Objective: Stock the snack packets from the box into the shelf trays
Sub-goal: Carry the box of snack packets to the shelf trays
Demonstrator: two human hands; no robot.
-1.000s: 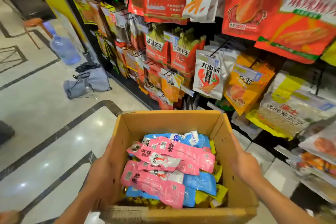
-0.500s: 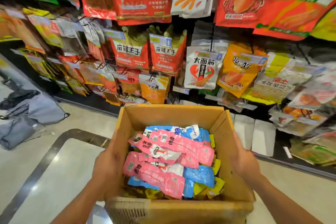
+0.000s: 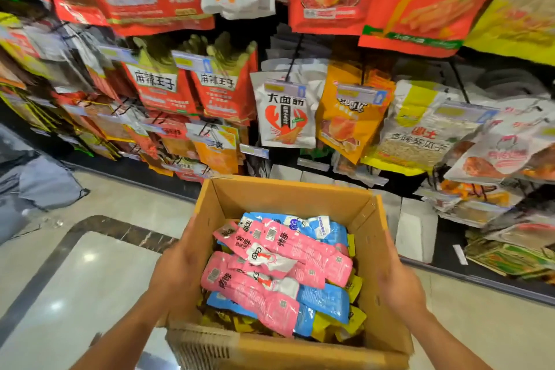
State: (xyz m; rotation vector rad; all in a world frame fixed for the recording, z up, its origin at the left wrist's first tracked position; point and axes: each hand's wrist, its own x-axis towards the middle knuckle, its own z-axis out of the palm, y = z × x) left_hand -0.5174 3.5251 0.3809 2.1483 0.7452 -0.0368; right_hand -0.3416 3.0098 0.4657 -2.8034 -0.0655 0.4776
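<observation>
Grips (image 3: 177, 273) (image 3: 399, 288) flat against box (image 3: 285, 198) sides

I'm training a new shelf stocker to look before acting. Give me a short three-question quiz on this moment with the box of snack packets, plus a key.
1. True or false: the cardboard box is empty.
2. Which colour are the topmost snack packets in the box? A pink, B green, C black.
3. Fill the blank: the left hand and the right hand each press against an outer ___ of the box.

Key: 1 false, it holds many packets. 2 A. 3 side wall.
</observation>
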